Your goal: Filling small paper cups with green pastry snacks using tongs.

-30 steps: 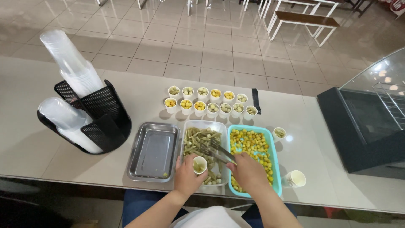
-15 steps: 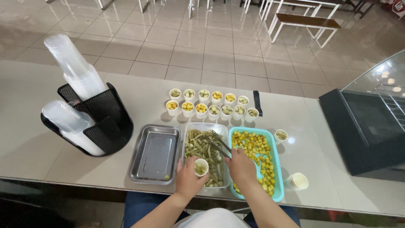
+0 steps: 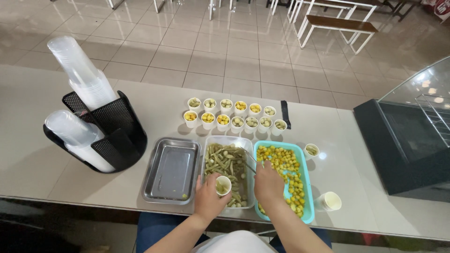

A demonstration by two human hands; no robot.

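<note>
Head view has your left hand (image 3: 209,199) with its grip closed around a small white cup (image 3: 222,185) that's only part filled, held over the clear tray of green beans (image 3: 228,165) near the table's front edge, while your right hand (image 3: 268,183) has its grip shut on metal tongs (image 3: 250,162) reaching into that same tray. Looks like you're well along: thirteen filled cups (image 3: 233,114) sit in two rows toward the far edge, one more (image 3: 311,150) sits beside the teal tray of yellow pieces (image 3: 285,174), the steel tray (image 3: 172,169) is nearly bare, and a short stack of spare cups (image 3: 330,201) is left by the front edge.
</note>
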